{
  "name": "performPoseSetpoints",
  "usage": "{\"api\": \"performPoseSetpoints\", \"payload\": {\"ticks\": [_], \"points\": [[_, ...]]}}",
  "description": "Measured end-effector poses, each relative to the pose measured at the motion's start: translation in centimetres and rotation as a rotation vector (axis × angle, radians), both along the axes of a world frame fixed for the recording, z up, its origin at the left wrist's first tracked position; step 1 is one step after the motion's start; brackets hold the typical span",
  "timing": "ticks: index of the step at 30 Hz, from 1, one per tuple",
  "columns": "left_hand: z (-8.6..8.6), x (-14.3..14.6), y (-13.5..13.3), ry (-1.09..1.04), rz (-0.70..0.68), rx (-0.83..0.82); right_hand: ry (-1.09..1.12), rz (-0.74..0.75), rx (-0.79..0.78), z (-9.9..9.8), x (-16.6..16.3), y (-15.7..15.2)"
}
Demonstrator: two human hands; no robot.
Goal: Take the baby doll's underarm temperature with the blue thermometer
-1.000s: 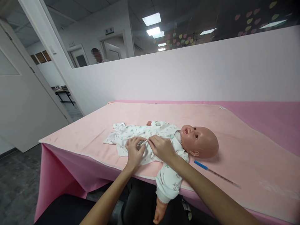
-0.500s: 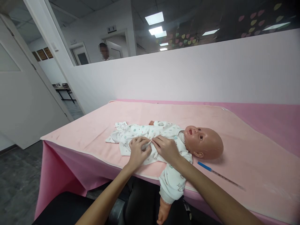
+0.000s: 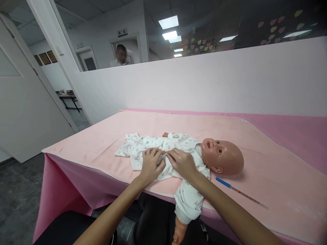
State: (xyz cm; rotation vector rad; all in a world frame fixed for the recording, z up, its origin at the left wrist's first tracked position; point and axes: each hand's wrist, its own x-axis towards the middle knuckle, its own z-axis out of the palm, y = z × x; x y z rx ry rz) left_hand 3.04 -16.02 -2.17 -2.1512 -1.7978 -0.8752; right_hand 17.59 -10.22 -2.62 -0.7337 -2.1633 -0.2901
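A baby doll (image 3: 224,157) lies on its back on the pink cloth, head to the right, in a white printed garment (image 3: 143,144). One sleeved arm of the doll (image 3: 187,200) hangs over the near table edge. My left hand (image 3: 150,165) and my right hand (image 3: 182,163) rest side by side on the doll's belly. Both have curled fingers that pinch the garment's fabric where the fingertips meet. What lies between the fingertips is mostly hidden.
A thin stick with a blue end (image 3: 240,193) lies on the pink table cover (image 3: 268,160) right of the doll's head. A pale partition wall (image 3: 204,81) stands behind the table. Another person (image 3: 122,56) is beyond the glass, and an open doorway (image 3: 66,98) is at left.
A short white strip was stretched between my two hands; now the hands have closed together over it on the belly. The person behind the glass has moved right.
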Motion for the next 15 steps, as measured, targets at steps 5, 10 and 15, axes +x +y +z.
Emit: {"api": "performPoseSetpoints", "payload": {"ticks": [5,10,15], "points": [[0.17,-0.04,-0.20,-0.051,-0.001,0.005,0.005,-0.005,-0.017,0.11,-0.05,-0.09],[0.03,0.09,-0.16,-0.051,0.002,0.030,0.008,-0.017,-0.024,0.11,-0.05,-0.08],[-0.15,0.18,-0.05,-0.023,0.014,0.038,-0.002,-0.018,-0.011,0.17,-0.04,-0.14]]}}
